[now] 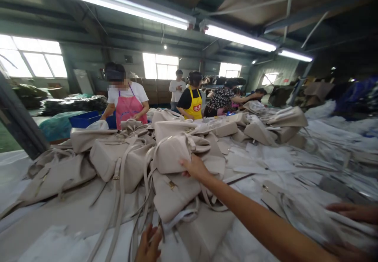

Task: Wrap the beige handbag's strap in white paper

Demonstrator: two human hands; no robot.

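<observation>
Nearest, the left hand (pixel 149 243) is hovering low beside the dangling straps (pixel 118 207), its fingers spreading apart and curling slightly, apparently holding nothing. Beyond it, a beige handbag with a gold clasp (pixel 177 195) is leaning down the front of the heap, and white wrapping (pixel 56 244) is lying underneath, perhaps sparing the pale material from scuffs.

Just above, the right hand (pixel 195 168) is gripping the lower corner of a boxy beige handbag (pixel 173 156), thumb and fingers closing on its edge. That bag is sitting atop the heap, its neighbours bearing most of its weight, so a corner hold is probably enough to steady it. At the right edge, another person's hand (pixel 347 210) is resting near more wrapping; whether it is gripping anything, I cannot tell.

Farther back, more beige handbags (pixel 108 157) are slumping against one another, their soft sides likely propping each other up. Across the heap, a person in a pink apron (pixel 132 108) is standing beside a blue bin (pixel 83 119), while a person in a yellow apron (pixel 195 103) and one in a patterned top (pixel 220 100) are standing farther along. Overhead, tube lights (pixel 240 39) are shining down the hall.
</observation>
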